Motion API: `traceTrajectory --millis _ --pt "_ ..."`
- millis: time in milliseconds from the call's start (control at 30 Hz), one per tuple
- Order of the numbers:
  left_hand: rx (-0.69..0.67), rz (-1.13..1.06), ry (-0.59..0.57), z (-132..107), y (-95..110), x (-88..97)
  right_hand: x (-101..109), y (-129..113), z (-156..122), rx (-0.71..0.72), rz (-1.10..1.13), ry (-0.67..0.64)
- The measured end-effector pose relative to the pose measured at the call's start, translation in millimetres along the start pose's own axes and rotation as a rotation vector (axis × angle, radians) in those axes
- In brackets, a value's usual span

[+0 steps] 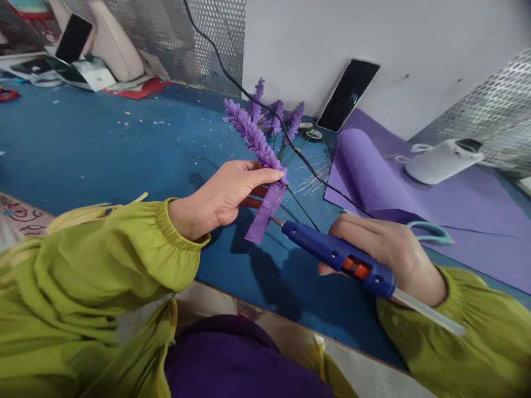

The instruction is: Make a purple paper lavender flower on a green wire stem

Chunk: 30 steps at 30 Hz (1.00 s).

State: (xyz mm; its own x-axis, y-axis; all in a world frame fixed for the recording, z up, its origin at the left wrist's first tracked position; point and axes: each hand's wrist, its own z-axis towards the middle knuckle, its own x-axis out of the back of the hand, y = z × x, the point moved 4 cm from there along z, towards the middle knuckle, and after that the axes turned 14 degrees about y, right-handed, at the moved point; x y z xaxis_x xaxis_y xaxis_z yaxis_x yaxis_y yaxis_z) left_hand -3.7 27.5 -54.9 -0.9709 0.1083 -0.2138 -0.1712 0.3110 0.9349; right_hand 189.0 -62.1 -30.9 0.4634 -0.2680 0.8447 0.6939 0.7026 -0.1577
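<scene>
My left hand (pixel 224 193) is closed around a purple paper lavender sprig (pixel 254 137), pinching it where a loose fringed purple strip (pixel 265 213) hangs down. My right hand (pixel 385 249) grips a blue hot glue gun (pixel 340 255) with an orange trigger. Its metal nozzle touches the hanging strip. A clear glue stick (pixel 427 312) juts from the gun's back over my wrist. The gun's black cord (pixel 249 94) runs up across the blue table (pixel 103 149) to the wall.
Finished purple sprigs (pixel 282 119) lie behind my left hand beside thin wires (pixel 315 179). A purple sheet roll (pixel 373 171), teal scissors (pixel 431 233), a white device (pixel 443 160) and a leaning phone (pixel 347 95) sit right. Another phone (pixel 73 37) and clutter are far left.
</scene>
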Motion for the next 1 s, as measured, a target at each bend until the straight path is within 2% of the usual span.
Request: traceTrajectory --millis 233,433,600,700,800,1000 --pt "-0.012 0.003 0.014 1 -1 0.3 4 0 2 -0.048 -0.038 0.078" --pt "0.001 0.016 0.028 2 -2 1.1 3 2 0 -0.027 0.017 0.016" --pt "-0.005 -0.019 0.029 4 -3 2.4 15 9 2 -0.081 0.100 0.214" --pt "-0.009 -0.022 0.031 4 -3 2.9 14 18 2 -0.199 0.092 0.258" --pt "-0.018 -0.006 0.060 4 -2 3.7 9 29 1 -0.295 0.038 0.242" --pt "-0.006 -0.015 0.079 2 1 3.8 -9 41 1 -0.175 -0.010 0.097"
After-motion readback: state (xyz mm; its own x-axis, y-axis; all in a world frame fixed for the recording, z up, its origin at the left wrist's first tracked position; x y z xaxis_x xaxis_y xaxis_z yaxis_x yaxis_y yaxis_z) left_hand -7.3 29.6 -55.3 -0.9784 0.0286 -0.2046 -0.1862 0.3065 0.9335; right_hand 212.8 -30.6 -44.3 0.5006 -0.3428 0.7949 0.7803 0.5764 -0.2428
